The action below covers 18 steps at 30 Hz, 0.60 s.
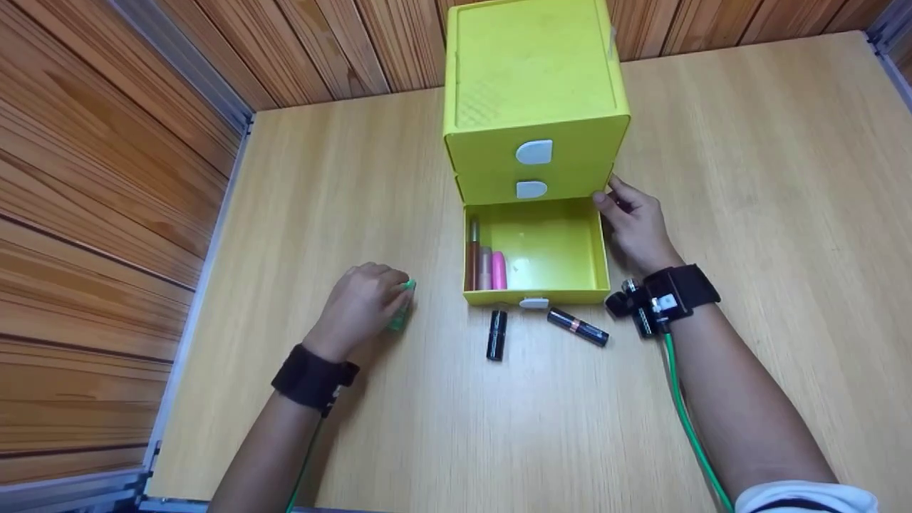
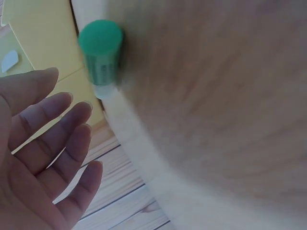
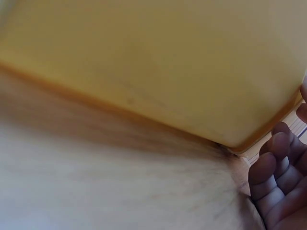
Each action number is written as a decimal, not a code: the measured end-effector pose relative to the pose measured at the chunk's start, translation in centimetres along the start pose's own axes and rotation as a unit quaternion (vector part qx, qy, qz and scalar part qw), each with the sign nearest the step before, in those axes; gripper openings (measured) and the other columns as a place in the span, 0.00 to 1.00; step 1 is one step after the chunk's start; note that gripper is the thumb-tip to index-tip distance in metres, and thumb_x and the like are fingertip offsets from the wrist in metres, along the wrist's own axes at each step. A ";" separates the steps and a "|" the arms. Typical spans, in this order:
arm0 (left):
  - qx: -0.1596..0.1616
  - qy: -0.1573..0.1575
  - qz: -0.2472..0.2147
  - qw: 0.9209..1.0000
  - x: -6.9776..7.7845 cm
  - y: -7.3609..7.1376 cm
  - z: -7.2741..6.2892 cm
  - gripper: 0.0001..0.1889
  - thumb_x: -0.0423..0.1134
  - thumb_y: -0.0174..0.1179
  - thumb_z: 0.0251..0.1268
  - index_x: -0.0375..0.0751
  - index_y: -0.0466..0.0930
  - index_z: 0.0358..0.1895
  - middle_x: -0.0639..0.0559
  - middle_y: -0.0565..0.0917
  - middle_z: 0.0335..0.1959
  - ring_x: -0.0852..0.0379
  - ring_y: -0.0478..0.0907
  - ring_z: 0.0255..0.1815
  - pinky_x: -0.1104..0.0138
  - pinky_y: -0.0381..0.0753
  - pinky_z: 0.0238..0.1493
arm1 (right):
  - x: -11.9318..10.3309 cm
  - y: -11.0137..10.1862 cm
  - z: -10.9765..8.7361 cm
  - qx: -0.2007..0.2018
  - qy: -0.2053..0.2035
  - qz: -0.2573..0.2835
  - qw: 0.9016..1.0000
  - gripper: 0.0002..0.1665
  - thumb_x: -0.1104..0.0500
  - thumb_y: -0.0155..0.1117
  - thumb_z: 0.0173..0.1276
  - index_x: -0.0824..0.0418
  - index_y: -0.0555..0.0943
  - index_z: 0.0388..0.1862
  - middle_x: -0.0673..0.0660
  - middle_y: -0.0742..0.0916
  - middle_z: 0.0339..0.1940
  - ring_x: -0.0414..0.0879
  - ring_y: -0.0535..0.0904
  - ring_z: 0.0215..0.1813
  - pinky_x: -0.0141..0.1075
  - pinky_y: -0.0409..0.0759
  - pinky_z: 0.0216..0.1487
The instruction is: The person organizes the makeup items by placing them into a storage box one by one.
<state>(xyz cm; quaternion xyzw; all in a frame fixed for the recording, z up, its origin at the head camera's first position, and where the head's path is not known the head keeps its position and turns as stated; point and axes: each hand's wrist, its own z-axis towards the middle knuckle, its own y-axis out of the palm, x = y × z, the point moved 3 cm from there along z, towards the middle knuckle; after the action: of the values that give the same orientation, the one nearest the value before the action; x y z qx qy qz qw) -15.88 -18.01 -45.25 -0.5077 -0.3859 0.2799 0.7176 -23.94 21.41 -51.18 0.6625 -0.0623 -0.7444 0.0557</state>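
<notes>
Head view: a yellow plastic three-drawer cabinet (image 1: 534,107) stands on the pale wood-grain counter (image 1: 748,178), its bottom drawer (image 1: 563,246) pulled out. Three slim tubes are seen lying along the drawer wall farthest from the right hand: a brown one (image 1: 472,253), a beige one (image 1: 485,268) and a pink one (image 1: 499,271).

The right hand (image 1: 634,224) is placed against the cabinet's near corner, fingertips touching the yellow wall just above the open drawer; the fingers look loosely extended, nothing clasped. In the right wrist view only the yellow wall and relaxed fingers (image 3: 276,182) show.

The left hand (image 1: 363,299) is lowered over a small green-capped cylindrical stick (image 1: 403,305) lying on the counter, well to the side of the drawer. In the left wrist view the fingers (image 2: 57,143) are spread and straight, with the stick (image 2: 100,57) just beyond the fingertips, apart from them. The hand is therefore recorded as open, not yet closed on the stick.

Between the two hands, just in front of the drawer's lip, two black cylindrical batteries are noted: one lying end-on (image 1: 496,335), one slanted with a copper band (image 1: 578,327), nearer the right wrist.

Judged step: the reach for the green stick is in hand, with the cabinet steadied by the other hand. The next move is judged to call for the fingers to be curled round the stick's barrel, as it may roll on the smooth counter.
</notes>
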 end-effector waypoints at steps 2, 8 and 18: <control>-0.006 -0.014 0.000 1.000 -0.2 0.1 -0.2 0.11 0.39 0.69 0.61 0.37 0.87 0.43 0.48 0.86 0.37 0.52 0.82 0.39 0.58 0.80 0.41 | 0.0 0.0 0.0 -0.001 0.000 0.002 1.000 0.28 0.57 0.64 0.69 0.56 0.73 0.67 0.52 0.71 0.22 0.42 0.63 0.23 0.29 0.63 0.21; -0.033 -0.038 -0.001 0.999 -0.3 0.6 -0.8 0.16 0.42 0.70 0.60 0.37 0.85 0.47 0.48 0.86 0.37 0.55 0.81 0.35 0.62 0.80 0.37 | -0.1 0.0 -0.1 -0.003 -0.002 0.021 1.000 0.27 0.57 0.64 0.69 0.56 0.74 0.67 0.53 0.71 0.22 0.43 0.63 0.22 0.28 0.63 0.21; -0.069 -0.055 -0.018 0.996 -0.1 1.4 -1.0 0.22 0.39 0.70 0.59 0.39 0.79 0.56 0.54 0.81 0.28 0.59 0.73 0.26 0.64 0.77 0.28 | -0.1 0.1 -0.1 -0.007 -0.007 0.018 1.000 0.26 0.58 0.64 0.69 0.55 0.74 0.66 0.53 0.70 0.22 0.43 0.63 0.23 0.29 0.64 0.23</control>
<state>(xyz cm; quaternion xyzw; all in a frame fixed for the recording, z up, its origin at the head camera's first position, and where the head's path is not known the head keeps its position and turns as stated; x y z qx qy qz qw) -15.14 -18.13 -46.74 -0.5329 -0.4522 0.2674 0.6633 -23.88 21.33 -51.12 0.6554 -0.0694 -0.7484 0.0738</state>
